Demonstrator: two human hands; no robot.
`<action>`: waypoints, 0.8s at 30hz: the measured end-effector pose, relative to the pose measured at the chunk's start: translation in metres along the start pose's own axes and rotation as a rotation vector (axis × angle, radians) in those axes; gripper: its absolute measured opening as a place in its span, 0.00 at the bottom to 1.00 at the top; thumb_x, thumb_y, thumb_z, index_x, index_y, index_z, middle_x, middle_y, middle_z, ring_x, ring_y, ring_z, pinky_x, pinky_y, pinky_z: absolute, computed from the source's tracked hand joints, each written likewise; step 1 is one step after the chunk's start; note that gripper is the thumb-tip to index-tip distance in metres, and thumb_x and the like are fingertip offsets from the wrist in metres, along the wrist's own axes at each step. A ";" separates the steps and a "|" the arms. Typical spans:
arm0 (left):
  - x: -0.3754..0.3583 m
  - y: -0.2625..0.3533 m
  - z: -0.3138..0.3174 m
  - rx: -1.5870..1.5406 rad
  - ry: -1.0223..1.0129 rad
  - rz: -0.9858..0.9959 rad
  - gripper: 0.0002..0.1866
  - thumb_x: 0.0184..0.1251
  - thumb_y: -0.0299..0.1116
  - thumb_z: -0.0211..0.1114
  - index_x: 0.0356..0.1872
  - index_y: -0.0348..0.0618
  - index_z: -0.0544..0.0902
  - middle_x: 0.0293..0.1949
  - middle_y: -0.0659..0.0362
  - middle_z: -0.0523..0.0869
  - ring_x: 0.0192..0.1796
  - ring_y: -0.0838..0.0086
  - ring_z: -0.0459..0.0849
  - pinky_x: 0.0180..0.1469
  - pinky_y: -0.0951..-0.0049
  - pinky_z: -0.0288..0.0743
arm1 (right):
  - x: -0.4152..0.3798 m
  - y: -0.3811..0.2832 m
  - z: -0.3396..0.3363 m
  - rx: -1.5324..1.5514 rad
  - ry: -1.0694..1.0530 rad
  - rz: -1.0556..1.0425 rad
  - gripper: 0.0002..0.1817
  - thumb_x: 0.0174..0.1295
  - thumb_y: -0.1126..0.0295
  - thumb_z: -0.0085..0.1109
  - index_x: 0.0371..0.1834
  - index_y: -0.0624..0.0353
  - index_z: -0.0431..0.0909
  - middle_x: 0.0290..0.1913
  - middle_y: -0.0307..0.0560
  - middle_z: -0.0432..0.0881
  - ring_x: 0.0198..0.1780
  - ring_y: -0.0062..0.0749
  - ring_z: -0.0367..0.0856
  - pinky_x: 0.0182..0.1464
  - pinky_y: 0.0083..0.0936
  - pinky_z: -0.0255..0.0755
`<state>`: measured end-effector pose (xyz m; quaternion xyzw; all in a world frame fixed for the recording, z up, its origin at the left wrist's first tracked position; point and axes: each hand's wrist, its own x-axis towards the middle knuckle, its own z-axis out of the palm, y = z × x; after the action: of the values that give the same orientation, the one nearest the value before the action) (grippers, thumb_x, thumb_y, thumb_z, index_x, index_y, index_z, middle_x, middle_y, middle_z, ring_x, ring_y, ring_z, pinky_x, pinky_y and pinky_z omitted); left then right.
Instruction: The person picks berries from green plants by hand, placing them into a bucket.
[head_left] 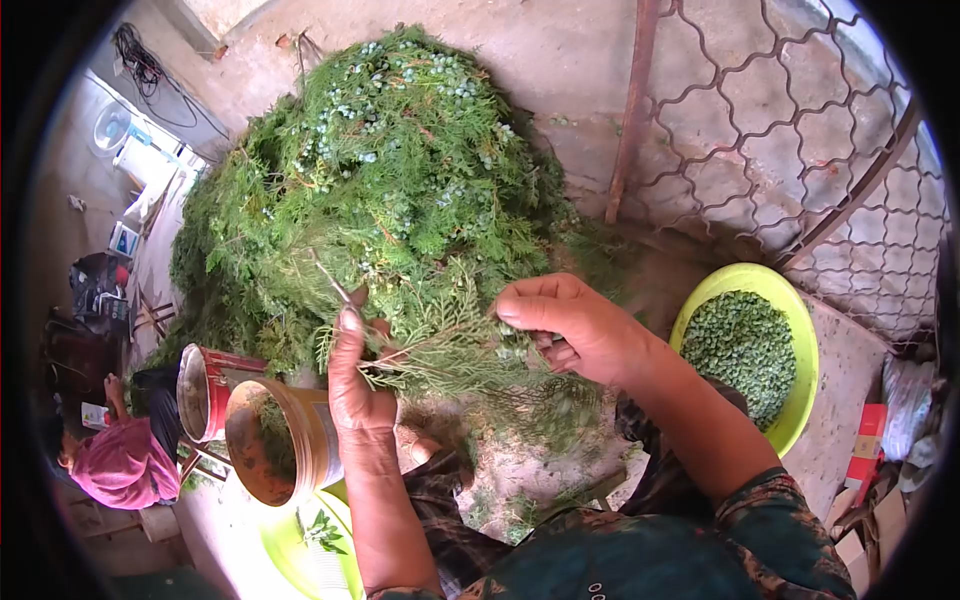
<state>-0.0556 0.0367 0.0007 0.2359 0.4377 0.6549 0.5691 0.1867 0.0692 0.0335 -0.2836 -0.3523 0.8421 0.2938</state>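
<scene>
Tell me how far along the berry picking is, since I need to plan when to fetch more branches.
Done: the yellow-green basin already holds a deep layer of green berries. In hand: the left hand grips a sprig while the right hand pinches at its tip. Left: the big pile of branches still carries many pale berries, so most of it looks unpicked.

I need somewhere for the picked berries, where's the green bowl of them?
In the head view, the green bowl sits at right, beside the right hand and below the metal grille.
</scene>
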 end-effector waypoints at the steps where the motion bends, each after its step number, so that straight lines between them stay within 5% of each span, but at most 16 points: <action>1: 0.000 -0.003 0.001 0.269 0.111 0.045 0.34 0.50 0.45 0.71 0.57 0.40 0.71 0.43 0.54 0.77 0.31 0.76 0.74 0.35 0.83 0.66 | 0.000 -0.001 -0.001 -0.007 0.005 -0.004 0.11 0.60 0.59 0.58 0.26 0.51 0.74 0.18 0.26 0.59 0.15 0.09 0.51 0.16 0.11 0.43; 2: -0.004 0.001 0.008 0.341 0.099 0.017 0.38 0.45 0.35 0.73 0.61 0.42 0.67 0.47 0.54 0.77 0.43 0.72 0.76 0.43 0.80 0.69 | 0.001 0.001 -0.004 0.075 0.019 -0.001 0.11 0.61 0.58 0.58 0.25 0.50 0.73 0.18 0.26 0.59 0.15 0.09 0.51 0.16 0.11 0.42; 7: -0.019 -0.008 0.022 0.489 0.057 -0.040 0.39 0.47 0.17 0.56 0.66 0.42 0.58 0.52 0.52 0.74 0.57 0.69 0.70 0.47 0.72 0.73 | 0.007 0.007 -0.008 0.153 0.089 0.041 0.14 0.59 0.56 0.60 0.22 0.47 0.69 0.19 0.29 0.60 0.15 0.10 0.50 0.15 0.11 0.41; 9: -0.025 -0.014 0.026 0.725 -0.018 0.094 0.38 0.45 0.15 0.54 0.64 0.44 0.61 0.56 0.49 0.72 0.59 0.68 0.69 0.56 0.66 0.69 | 0.007 0.008 -0.009 0.162 0.099 0.060 0.14 0.58 0.55 0.61 0.23 0.47 0.69 0.20 0.29 0.60 0.15 0.11 0.50 0.15 0.12 0.41; 10: -0.021 -0.021 0.014 1.029 -0.178 0.370 0.37 0.43 0.15 0.53 0.62 0.47 0.66 0.59 0.49 0.71 0.64 0.65 0.66 0.65 0.62 0.58 | 0.008 0.009 -0.008 0.169 0.105 0.079 0.14 0.58 0.54 0.61 0.23 0.48 0.70 0.20 0.30 0.59 0.15 0.11 0.50 0.15 0.12 0.42; 13: -0.025 -0.021 0.017 1.475 -0.370 0.568 0.36 0.43 0.15 0.54 0.61 0.48 0.70 0.59 0.51 0.72 0.67 0.63 0.62 0.69 0.62 0.47 | 0.009 0.012 -0.010 0.172 0.119 0.140 0.09 0.61 0.59 0.58 0.31 0.51 0.74 0.21 0.30 0.65 0.15 0.11 0.60 0.12 0.10 0.43; 15: -0.032 -0.021 0.027 1.348 -0.455 0.475 0.29 0.49 0.16 0.53 0.57 0.42 0.73 0.58 0.52 0.73 0.65 0.65 0.64 0.68 0.64 0.51 | 0.010 0.012 -0.009 0.142 0.097 0.162 0.10 0.61 0.59 0.58 0.31 0.51 0.74 0.20 0.29 0.65 0.14 0.11 0.58 0.12 0.10 0.43; 17: -0.042 -0.010 0.053 0.600 -0.238 -0.256 0.18 0.60 0.22 0.54 0.53 0.39 0.74 0.58 0.53 0.73 0.62 0.69 0.66 0.66 0.67 0.53 | 0.010 0.011 -0.010 0.110 0.076 0.171 0.10 0.61 0.58 0.58 0.32 0.52 0.75 0.20 0.29 0.64 0.14 0.11 0.56 0.12 0.11 0.44; 18: -0.041 -0.025 0.041 0.401 -0.251 -0.188 0.12 0.67 0.31 0.56 0.49 0.39 0.76 0.49 0.56 0.78 0.51 0.73 0.74 0.59 0.69 0.63 | 0.011 0.011 -0.010 0.102 0.028 0.193 0.10 0.62 0.58 0.57 0.32 0.52 0.75 0.19 0.28 0.63 0.13 0.11 0.55 0.13 0.12 0.44; 21: -0.039 -0.038 0.041 0.373 -0.392 -0.135 0.12 0.68 0.34 0.57 0.47 0.40 0.76 0.37 0.60 0.82 0.39 0.77 0.77 0.49 0.74 0.70 | 0.011 0.015 -0.009 0.114 -0.020 0.231 0.11 0.63 0.58 0.55 0.33 0.53 0.75 0.17 0.27 0.59 0.13 0.11 0.52 0.14 0.13 0.44; 22: -0.038 -0.046 0.042 0.401 -0.359 -0.046 0.08 0.68 0.33 0.57 0.41 0.40 0.77 0.28 0.63 0.81 0.28 0.80 0.77 0.36 0.78 0.73 | 0.013 0.020 -0.012 0.083 -0.005 0.166 0.11 0.64 0.58 0.54 0.33 0.53 0.75 0.17 0.27 0.59 0.13 0.11 0.51 0.14 0.13 0.44; 24: -0.041 -0.050 0.044 0.346 -0.301 -0.067 0.07 0.68 0.32 0.57 0.40 0.40 0.77 0.28 0.63 0.80 0.26 0.80 0.76 0.32 0.79 0.73 | 0.013 0.022 -0.010 0.051 0.012 0.100 0.12 0.65 0.58 0.53 0.33 0.54 0.74 0.17 0.27 0.58 0.13 0.11 0.50 0.14 0.13 0.44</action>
<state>0.0167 0.0100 -0.0111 0.4105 0.4610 0.5083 0.6005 0.1788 0.0697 0.0069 -0.2982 -0.3142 0.8628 0.2608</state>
